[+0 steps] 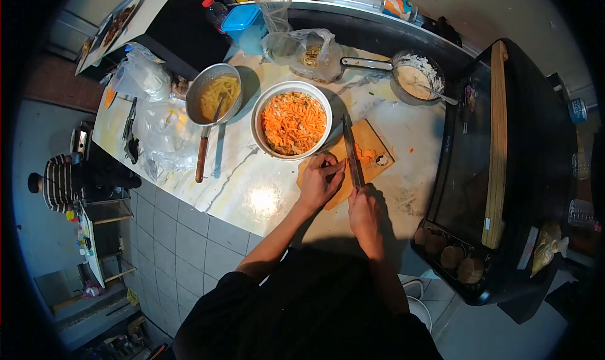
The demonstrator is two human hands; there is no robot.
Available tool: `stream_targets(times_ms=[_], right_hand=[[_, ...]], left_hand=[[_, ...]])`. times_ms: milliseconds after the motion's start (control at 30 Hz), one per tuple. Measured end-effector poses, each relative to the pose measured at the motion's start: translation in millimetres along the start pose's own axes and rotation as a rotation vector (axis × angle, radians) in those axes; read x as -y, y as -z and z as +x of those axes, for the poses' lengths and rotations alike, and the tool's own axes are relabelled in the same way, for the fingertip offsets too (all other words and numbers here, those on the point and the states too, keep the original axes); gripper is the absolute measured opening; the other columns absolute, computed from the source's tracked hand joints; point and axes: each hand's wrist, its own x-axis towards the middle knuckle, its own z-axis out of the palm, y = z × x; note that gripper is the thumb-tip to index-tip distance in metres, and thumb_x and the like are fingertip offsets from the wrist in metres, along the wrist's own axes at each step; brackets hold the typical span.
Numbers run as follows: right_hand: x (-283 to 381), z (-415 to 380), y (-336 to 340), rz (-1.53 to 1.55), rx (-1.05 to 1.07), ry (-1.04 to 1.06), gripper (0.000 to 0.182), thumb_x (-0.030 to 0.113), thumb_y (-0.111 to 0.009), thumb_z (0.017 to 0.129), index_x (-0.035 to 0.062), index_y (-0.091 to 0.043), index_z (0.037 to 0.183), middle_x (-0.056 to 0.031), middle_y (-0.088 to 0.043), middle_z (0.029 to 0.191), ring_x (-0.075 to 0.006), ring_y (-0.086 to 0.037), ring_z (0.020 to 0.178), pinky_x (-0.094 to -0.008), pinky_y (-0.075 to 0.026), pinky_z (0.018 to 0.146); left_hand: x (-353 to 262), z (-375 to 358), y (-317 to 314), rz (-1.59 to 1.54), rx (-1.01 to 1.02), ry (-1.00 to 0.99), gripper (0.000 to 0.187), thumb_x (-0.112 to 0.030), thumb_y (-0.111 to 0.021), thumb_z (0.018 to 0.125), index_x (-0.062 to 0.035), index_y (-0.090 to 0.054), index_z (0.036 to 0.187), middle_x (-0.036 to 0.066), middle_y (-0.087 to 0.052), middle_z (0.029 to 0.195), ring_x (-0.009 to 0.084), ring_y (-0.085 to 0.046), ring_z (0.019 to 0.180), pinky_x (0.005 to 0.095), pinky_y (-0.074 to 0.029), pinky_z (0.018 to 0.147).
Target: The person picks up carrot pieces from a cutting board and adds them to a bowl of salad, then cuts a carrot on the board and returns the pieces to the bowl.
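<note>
A long knife [351,148] lies blade-forward over a wooden cutting board [372,139], and my right hand [364,210] is closed around its handle at the board's near edge. My left hand [320,180] rests on the board's left side with fingers curled, touching the blade's side; whether it pins a piece is hidden. Small orange carrot pieces [365,153] sit on the board right of the blade. A white bowl [261,108] of shredded carrot stands just beyond the board's left corner.
A metal pot [195,95] of yellow strips with a wooden-handled utensil stands left of the bowl. A saucepan [435,73] of pale batter is at the back right. Plastic bags [157,130] clutter the left. A black oven [504,171] stands on the right.
</note>
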Motion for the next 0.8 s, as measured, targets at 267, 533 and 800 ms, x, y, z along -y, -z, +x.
stream_targets(times_ms=[267, 533, 800], right_hand=[[12, -1, 16, 0.107, 0.042, 0.007, 0.034, 0.029, -0.043, 0.1, -0.0035, -0.053, 0.1, -0.0275, -0.065, 0.078, -0.0465, -0.064, 0.076, -0.0528, -0.051, 0.065], [10, -1, 3, 0.129, 0.028, -0.022, 0.032, 0.028, -0.043, 0.1, -0.0026, -0.05, 0.098, -0.0288, -0.063, 0.079, -0.0489, -0.061, 0.079, -0.0565, -0.048, 0.067], [6, -2, -8, 0.032, -0.016, 0.011, 0.03, 0.028, -0.044, 0.1, -0.0007, -0.05, 0.095, -0.026, -0.064, 0.076, -0.0458, -0.063, 0.076, -0.0545, -0.05, 0.066]], left_hand=[[1, -2, -3, 0.029, -0.029, -0.011, 0.014, -0.009, -0.072, 0.078, -0.0052, -0.076, 0.091, 0.007, -0.061, 0.083, 0.0235, -0.059, 0.075, 0.0351, -0.048, 0.067], [2, -2, -6, 0.043, -0.03, 0.003, 0.016, -0.01, -0.072, 0.078, -0.006, -0.076, 0.093, 0.006, -0.061, 0.082, 0.0227, -0.058, 0.074, 0.0346, -0.047, 0.066], [-1, 0, -5, 0.059, -0.05, -0.037, 0.016, -0.011, -0.072, 0.078, -0.0064, -0.076, 0.093, 0.005, -0.059, 0.082, 0.0221, -0.056, 0.072, 0.0343, -0.046, 0.065]])
